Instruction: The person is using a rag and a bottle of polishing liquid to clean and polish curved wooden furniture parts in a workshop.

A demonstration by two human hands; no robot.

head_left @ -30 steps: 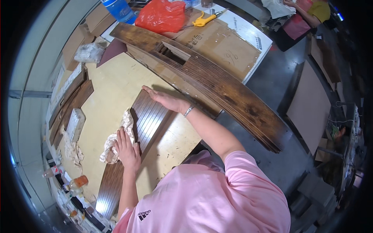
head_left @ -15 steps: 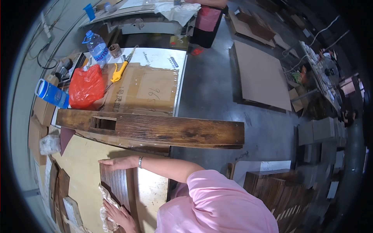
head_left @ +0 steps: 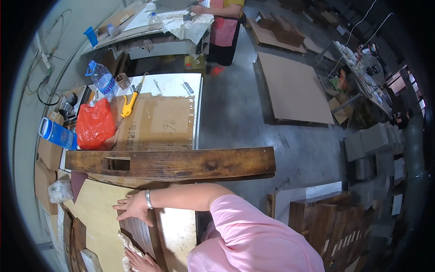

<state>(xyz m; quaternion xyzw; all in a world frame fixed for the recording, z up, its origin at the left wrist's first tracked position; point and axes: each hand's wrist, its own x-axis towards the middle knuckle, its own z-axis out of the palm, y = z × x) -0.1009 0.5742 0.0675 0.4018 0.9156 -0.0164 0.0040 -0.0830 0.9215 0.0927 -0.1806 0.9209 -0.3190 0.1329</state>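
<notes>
A dark brown wooden board (head_left: 136, 232) lies lengthwise on the pale worktop (head_left: 97, 199) in front of me. My right hand (head_left: 134, 206), with a silver bracelet at its wrist, rests palm down at the board's far end, fingers spread apart. Lower down, my left hand (head_left: 140, 262) presses a crumpled cream cloth (head_left: 126, 242) along the board's left edge; its fingers lie over the cloth and the picture's rim cuts off part of it. Beyond my right arm, a long stained plank (head_left: 190, 164) with a rectangular slot lies crosswise.
Past the plank stand a red plastic bag (head_left: 95, 124), a yellow air blow gun (head_left: 129, 105), a blue jug (head_left: 57, 133) and a water bottle (head_left: 101, 79) around flattened cardboard (head_left: 158, 120). Dark boards (head_left: 335, 222) are stacked at right. A co-worker (head_left: 224, 29) stands at the far table.
My right hand has loosened from the board's end and spread its fingers. My left hand and the cloth sit slightly lower in the picture. The whole view has shifted a little.
</notes>
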